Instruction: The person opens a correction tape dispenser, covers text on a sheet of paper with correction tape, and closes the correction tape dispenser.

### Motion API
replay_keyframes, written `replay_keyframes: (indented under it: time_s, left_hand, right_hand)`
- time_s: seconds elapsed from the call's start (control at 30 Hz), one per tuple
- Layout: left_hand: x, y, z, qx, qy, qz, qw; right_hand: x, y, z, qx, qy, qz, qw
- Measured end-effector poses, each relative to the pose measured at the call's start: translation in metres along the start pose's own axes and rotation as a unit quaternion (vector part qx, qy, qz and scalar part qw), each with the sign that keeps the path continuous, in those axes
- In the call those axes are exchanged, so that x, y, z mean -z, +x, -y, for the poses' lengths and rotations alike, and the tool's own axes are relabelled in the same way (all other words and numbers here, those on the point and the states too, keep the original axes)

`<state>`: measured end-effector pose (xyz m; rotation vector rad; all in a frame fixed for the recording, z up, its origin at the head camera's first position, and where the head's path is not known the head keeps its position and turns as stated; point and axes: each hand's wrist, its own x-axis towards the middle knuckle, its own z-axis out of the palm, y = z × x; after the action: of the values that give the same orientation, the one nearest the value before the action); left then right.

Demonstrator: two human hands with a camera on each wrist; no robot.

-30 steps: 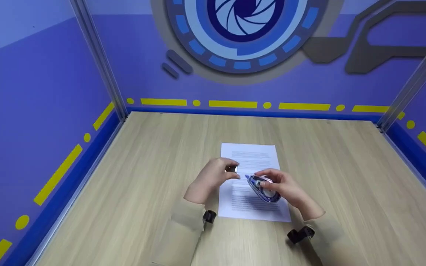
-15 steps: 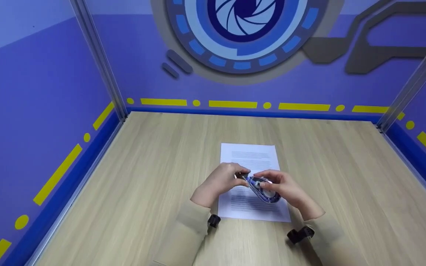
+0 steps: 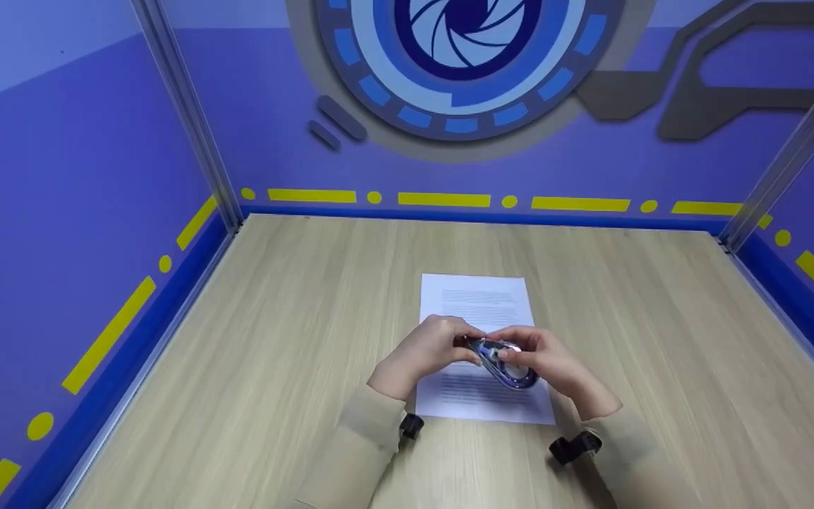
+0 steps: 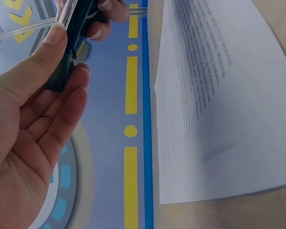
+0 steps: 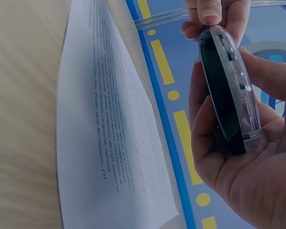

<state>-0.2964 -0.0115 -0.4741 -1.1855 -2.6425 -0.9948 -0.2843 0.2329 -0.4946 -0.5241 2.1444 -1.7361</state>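
Observation:
A correction tape dispenser (image 3: 514,375) with a clear and dark casing is held over the printed sheet (image 3: 474,291). My right hand (image 3: 547,359) grips its wide body, fingers along one side and thumb on the other, as the right wrist view shows. My left hand (image 3: 427,348) pinches the dark cap (image 4: 59,78) between thumb and fingertips at the dispenser's narrow tip. Cap and tip meet in line, and the tip itself is hidden. In the right wrist view the left thumb lies right at the narrow end of the correction tape (image 5: 226,86).
The sheet lies on a light wooden table (image 3: 308,297), below both hands. Blue-purple panels (image 3: 266,127) with yellow dashes stand along the back and sides, joined by metal posts (image 3: 195,120) at the corners. Both wrists wear black camera bands (image 3: 575,448).
My left hand has moved right, bringing the cap from apart onto the tip of the correction tape. The right hand has held the dispenser nearly still.

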Motion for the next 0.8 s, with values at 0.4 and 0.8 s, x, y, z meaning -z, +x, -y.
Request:
replay_keyframes:
  time_s: [0.4, 0.8]
  left_hand:
    - [-0.0011, 0.0005, -0.0036, -0.024, 0.000, 0.011, 0.9996]
    - [-0.0031, -0.0005, -0.0047, -0.037, -0.044, 0.019, 0.9982]
  right_hand:
    - [0.0028, 0.0006, 0.0008, 0.001, 0.018, 0.019, 0.9996]
    - [0.0063, -0.0019, 0.0001, 0.009, 0.030, 0.053, 0.9981]
